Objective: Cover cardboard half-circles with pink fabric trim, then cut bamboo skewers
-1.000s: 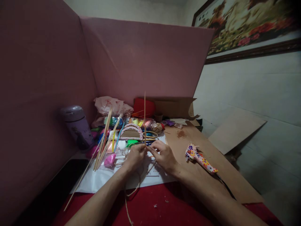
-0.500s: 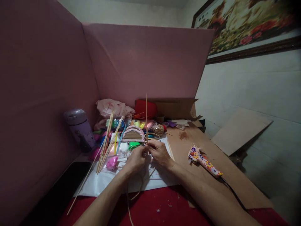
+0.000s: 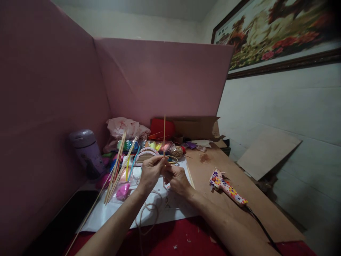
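A thin bamboo skewer (image 3: 164, 137) stands upright above my two hands, which meet over the white paper. My left hand (image 3: 151, 172) is closed, its thumb and forefinger pinching the skewer low down. Just below and to the right, my right hand (image 3: 178, 180) is closed too, its fingertips curled in by the skewer's lower end. What those fingers grip is hidden. Loose twine (image 3: 151, 206) trails in loops beneath the hands, over the paper (image 3: 173, 213) and the red cloth. Behind the hands stands an arched cardboard piece (image 3: 146, 154) with a pale patterned rim.
More skewers (image 3: 117, 170) lean at the left, by packs of coloured clay (image 3: 123, 192) and a purple flask (image 3: 86, 153). A dark flat slab (image 3: 71, 209) lies front left. The flowered glue gun (image 3: 226, 186) and its cord rest on cardboard (image 3: 255, 220) at the right.
My left hand has moved up to the skewer and now pinches it, while my right hand has slid lower. The twine below has shifted into looser loops. The view has tilted slightly.
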Available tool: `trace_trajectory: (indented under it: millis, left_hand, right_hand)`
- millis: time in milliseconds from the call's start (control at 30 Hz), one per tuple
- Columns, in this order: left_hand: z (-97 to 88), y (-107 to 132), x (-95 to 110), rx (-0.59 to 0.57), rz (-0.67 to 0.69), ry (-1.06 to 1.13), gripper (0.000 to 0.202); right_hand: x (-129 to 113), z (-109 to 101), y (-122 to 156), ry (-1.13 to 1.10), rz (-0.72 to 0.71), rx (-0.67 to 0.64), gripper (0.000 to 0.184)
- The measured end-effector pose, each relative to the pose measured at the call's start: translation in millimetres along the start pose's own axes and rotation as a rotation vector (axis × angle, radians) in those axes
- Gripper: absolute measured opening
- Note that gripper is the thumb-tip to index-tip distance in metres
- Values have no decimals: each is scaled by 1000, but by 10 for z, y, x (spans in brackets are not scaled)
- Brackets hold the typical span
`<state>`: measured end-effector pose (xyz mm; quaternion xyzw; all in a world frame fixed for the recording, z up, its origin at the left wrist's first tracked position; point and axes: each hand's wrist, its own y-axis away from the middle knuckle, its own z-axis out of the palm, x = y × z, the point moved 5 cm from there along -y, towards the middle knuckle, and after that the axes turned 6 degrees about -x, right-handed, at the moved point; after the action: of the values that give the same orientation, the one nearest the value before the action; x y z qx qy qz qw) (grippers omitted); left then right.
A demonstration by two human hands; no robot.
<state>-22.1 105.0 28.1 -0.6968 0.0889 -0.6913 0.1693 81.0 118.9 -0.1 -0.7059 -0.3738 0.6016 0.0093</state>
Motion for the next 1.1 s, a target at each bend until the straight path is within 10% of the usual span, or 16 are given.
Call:
trace_trajectory:
  millis: [533, 733, 1100]
  left_hand:
    - [6, 24, -26, 3, 150, 69, 3]
    - [-66, 24, 23, 26, 165, 122, 4]
    - [-133, 107, -40, 50, 69, 211, 14]
  right_hand:
    - [16, -52, 70, 193, -72, 4, 31]
    - [-60, -355, -153, 755, 52, -12, 21]
    - [326, -189, -526, 1095, 169, -451, 26]
